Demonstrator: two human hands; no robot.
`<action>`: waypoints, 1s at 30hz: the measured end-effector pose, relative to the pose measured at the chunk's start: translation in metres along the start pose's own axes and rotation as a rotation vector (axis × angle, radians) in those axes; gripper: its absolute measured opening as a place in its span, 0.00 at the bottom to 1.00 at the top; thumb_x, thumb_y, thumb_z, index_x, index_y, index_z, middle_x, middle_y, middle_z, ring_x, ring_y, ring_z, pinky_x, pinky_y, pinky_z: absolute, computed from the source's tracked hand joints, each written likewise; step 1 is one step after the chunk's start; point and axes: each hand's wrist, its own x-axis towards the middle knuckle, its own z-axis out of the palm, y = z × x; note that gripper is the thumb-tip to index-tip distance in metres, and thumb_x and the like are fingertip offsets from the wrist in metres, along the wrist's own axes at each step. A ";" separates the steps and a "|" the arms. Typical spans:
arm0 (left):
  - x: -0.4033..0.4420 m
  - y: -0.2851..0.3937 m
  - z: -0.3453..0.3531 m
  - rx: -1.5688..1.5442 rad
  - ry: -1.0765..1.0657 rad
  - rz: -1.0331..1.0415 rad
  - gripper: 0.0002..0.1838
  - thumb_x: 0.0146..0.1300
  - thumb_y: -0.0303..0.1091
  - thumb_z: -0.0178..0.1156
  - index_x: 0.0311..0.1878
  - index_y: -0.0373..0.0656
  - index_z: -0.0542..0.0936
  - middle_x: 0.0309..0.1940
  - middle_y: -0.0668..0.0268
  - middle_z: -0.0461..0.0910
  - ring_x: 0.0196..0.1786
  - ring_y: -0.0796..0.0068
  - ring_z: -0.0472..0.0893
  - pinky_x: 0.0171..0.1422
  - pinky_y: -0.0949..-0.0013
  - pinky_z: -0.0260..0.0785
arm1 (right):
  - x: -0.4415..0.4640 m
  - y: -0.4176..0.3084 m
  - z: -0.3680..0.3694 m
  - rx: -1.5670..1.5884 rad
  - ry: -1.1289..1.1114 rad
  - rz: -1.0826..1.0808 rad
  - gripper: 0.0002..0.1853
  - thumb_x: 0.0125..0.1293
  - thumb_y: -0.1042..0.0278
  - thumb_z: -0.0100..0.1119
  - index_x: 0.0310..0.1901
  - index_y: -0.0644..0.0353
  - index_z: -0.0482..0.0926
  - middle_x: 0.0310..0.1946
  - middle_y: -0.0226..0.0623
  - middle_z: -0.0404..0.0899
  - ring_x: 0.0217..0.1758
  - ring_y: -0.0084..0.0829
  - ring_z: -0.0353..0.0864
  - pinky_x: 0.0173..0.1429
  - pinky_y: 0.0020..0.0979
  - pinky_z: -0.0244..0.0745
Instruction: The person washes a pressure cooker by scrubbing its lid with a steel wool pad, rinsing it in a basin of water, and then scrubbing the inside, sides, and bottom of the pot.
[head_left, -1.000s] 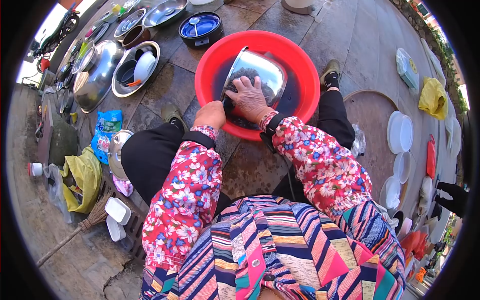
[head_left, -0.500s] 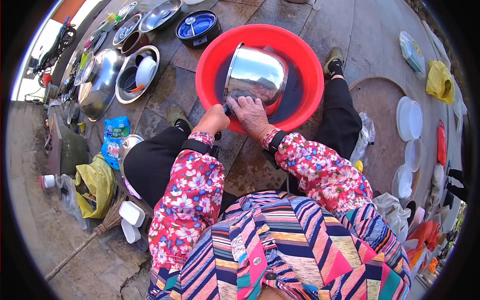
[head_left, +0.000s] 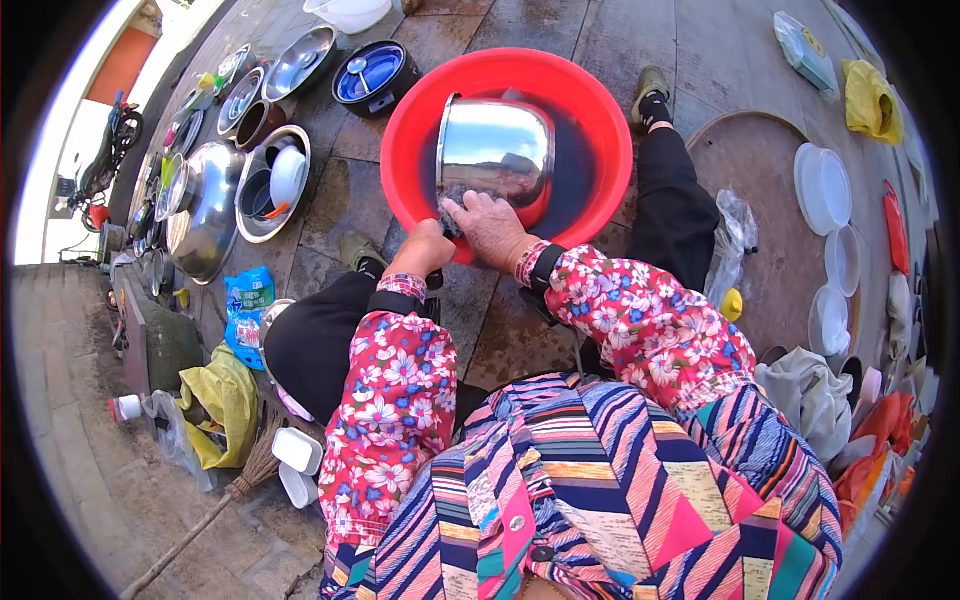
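Over there, a shiny metal pot [head_left: 495,150] lies on its side in a red basin [head_left: 610,150], mouth facing the basin's left edge, dark water [head_left: 577,170] on its right. The left hand [head_left: 424,248] is clenched around something dark at the pot's near left edge, seemingly its handle, mostly hidden by the fist. Beside it, the right hand [head_left: 490,230] presses a dark grey scrubber [head_left: 455,196] to the pot's near side, just over the basin's near rim.

Just past the basin's far left edge sits a dark pot with a blue inside [head_left: 378,75]; farther left, a steel basin [head_left: 246,218] holds smaller bowls. White plastic tubs [head_left: 823,190] line the right edge of a round brown board [head_left: 750,180]. Near the left knee are a blue packet [head_left: 248,312], a yellow bag [head_left: 225,395] and a broom [head_left: 255,465].
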 end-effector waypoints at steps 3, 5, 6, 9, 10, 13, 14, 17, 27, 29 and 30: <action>0.005 0.002 -0.006 0.020 -0.080 -0.072 0.21 0.49 0.29 0.58 0.46 0.26 0.78 0.43 0.37 0.78 0.52 0.45 0.78 0.55 0.56 0.70 | -0.015 0.008 0.006 -0.085 -0.016 0.061 0.24 0.58 0.67 0.53 0.58 0.59 0.70 0.39 0.38 0.73 0.44 0.37 0.77 0.42 0.37 0.73; -0.002 0.007 -0.012 0.041 -0.065 -0.067 0.21 0.49 0.30 0.58 0.46 0.25 0.78 0.42 0.37 0.78 0.52 0.45 0.79 0.53 0.56 0.70 | -0.041 0.020 0.006 -0.080 -0.109 0.081 0.23 0.59 0.67 0.52 0.58 0.58 0.71 0.39 0.38 0.73 0.42 0.37 0.77 0.41 0.37 0.72; -0.003 0.011 -0.015 0.051 -0.058 -0.060 0.21 0.48 0.30 0.58 0.45 0.25 0.78 0.42 0.37 0.79 0.52 0.45 0.79 0.53 0.56 0.70 | -0.048 0.022 0.004 -0.053 -0.163 0.107 0.23 0.59 0.67 0.52 0.58 0.58 0.71 0.38 0.38 0.73 0.42 0.37 0.77 0.40 0.37 0.72; 0.005 0.007 -0.013 0.048 -0.100 -0.075 0.20 0.48 0.30 0.58 0.44 0.25 0.78 0.40 0.37 0.79 0.50 0.45 0.79 0.51 0.56 0.71 | -0.053 0.015 0.004 0.014 0.048 0.107 0.23 0.58 0.68 0.52 0.58 0.58 0.71 0.37 0.38 0.72 0.41 0.38 0.75 0.40 0.37 0.70; 0.007 0.003 -0.009 0.054 -0.099 -0.056 0.20 0.48 0.30 0.58 0.44 0.25 0.78 0.40 0.37 0.79 0.50 0.45 0.80 0.51 0.56 0.71 | -0.050 0.009 0.005 0.048 0.120 0.092 0.23 0.58 0.68 0.52 0.58 0.58 0.71 0.36 0.38 0.71 0.41 0.37 0.75 0.40 0.37 0.69; 0.010 0.004 -0.009 0.073 -0.093 -0.037 0.19 0.48 0.30 0.58 0.42 0.26 0.79 0.39 0.38 0.79 0.49 0.45 0.80 0.49 0.56 0.72 | -0.041 -0.003 0.019 0.039 0.121 -0.069 0.26 0.56 0.68 0.53 0.59 0.59 0.70 0.35 0.37 0.70 0.40 0.36 0.73 0.40 0.35 0.67; 0.010 0.005 -0.011 0.083 -0.097 -0.058 0.19 0.48 0.31 0.59 0.43 0.26 0.79 0.39 0.38 0.79 0.50 0.45 0.80 0.49 0.56 0.72 | -0.043 -0.004 0.025 0.048 0.110 -0.055 0.26 0.56 0.67 0.54 0.59 0.58 0.70 0.35 0.37 0.70 0.40 0.36 0.73 0.41 0.36 0.67; 0.009 0.004 -0.012 0.088 -0.099 -0.095 0.20 0.48 0.31 0.59 0.43 0.26 0.79 0.40 0.38 0.79 0.50 0.45 0.80 0.50 0.55 0.71 | -0.048 0.002 0.017 0.010 0.007 -0.032 0.26 0.56 0.67 0.54 0.59 0.58 0.70 0.36 0.37 0.71 0.41 0.36 0.74 0.41 0.36 0.66; -0.001 0.011 -0.012 0.102 -0.071 -0.110 0.21 0.49 0.30 0.59 0.45 0.27 0.78 0.44 0.36 0.78 0.54 0.45 0.77 0.56 0.55 0.69 | 0.001 0.005 -0.017 0.233 -0.071 0.245 0.25 0.53 0.69 0.55 0.57 0.49 0.72 0.39 0.45 0.76 0.42 0.47 0.80 0.46 0.45 0.74; 0.002 0.007 -0.011 0.076 -0.058 -0.115 0.20 0.49 0.30 0.58 0.45 0.27 0.78 0.44 0.36 0.77 0.54 0.44 0.77 0.57 0.55 0.69 | 0.015 0.012 -0.008 0.350 -0.168 0.286 0.25 0.54 0.70 0.54 0.57 0.49 0.72 0.41 0.47 0.78 0.46 0.48 0.80 0.48 0.46 0.74; -0.002 0.008 -0.011 0.087 -0.044 -0.114 0.20 0.49 0.29 0.58 0.45 0.27 0.78 0.44 0.36 0.77 0.54 0.44 0.77 0.57 0.55 0.69 | 0.018 0.012 -0.004 0.411 -0.217 0.307 0.25 0.54 0.70 0.54 0.57 0.49 0.72 0.43 0.48 0.78 0.47 0.48 0.80 0.49 0.46 0.75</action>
